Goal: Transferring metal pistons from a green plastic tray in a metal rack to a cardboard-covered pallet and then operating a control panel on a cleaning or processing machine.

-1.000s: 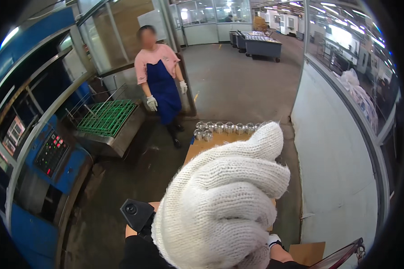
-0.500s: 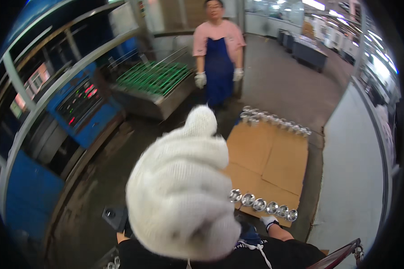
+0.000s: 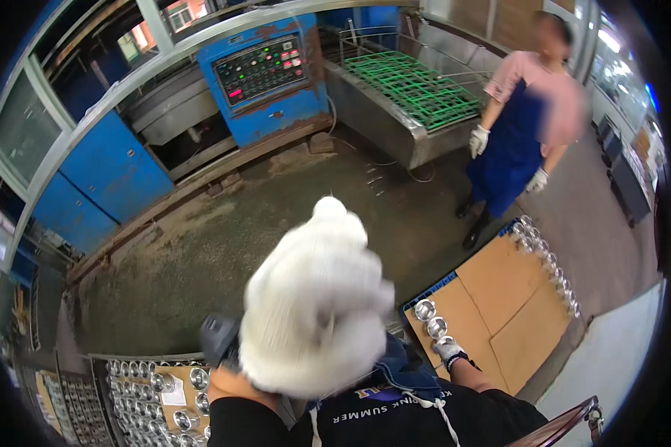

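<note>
Shiny metal cups (image 3: 436, 326), short row: lower right of frame, slanting down rightward | right hand (image 3: 448, 349): nearer, at row's lower end, grip unclear | left hand (image 3: 317, 302): frame centre, fingers curled closed, apart

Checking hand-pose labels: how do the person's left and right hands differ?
The left hand is close to the camera and looks large; the right hand is farther away and looks small.
The left hand is curled in mid-air; the right hand is at a row of metal cups on cardboard.
Both wear white gloves.
</note>
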The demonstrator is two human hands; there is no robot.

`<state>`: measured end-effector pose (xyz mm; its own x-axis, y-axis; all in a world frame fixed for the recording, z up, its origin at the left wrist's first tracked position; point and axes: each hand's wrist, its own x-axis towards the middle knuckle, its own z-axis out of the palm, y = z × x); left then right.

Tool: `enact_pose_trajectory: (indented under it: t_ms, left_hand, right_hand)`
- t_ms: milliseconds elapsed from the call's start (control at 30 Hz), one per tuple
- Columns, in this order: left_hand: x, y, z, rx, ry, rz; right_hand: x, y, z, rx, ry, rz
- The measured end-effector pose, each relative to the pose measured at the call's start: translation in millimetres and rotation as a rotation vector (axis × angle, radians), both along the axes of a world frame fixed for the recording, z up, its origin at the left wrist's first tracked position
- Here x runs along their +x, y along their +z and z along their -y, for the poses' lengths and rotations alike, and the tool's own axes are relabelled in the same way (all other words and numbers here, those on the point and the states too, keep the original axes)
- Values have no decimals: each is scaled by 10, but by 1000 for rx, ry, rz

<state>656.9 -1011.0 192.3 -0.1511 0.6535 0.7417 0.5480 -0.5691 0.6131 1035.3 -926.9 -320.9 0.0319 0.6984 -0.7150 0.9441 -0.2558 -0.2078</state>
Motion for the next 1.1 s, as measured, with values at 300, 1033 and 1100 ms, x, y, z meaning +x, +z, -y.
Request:
enact_pose_trajectory:
  t_ms: [300,1033,1100]
  left_hand:
    - [-925,789,-664,189,-92,-611]
    - [-3704,-541,-1996,-93,765,-364]
    - [-4192,-765,-2084,-180,803,-355]
  right_hand:
    - [-745,-854,-1389,-61,117,46]
    - [-4175,-529,-4036,-208,839,17]
    - [-4331,-501,-4222,-255,744,-21]
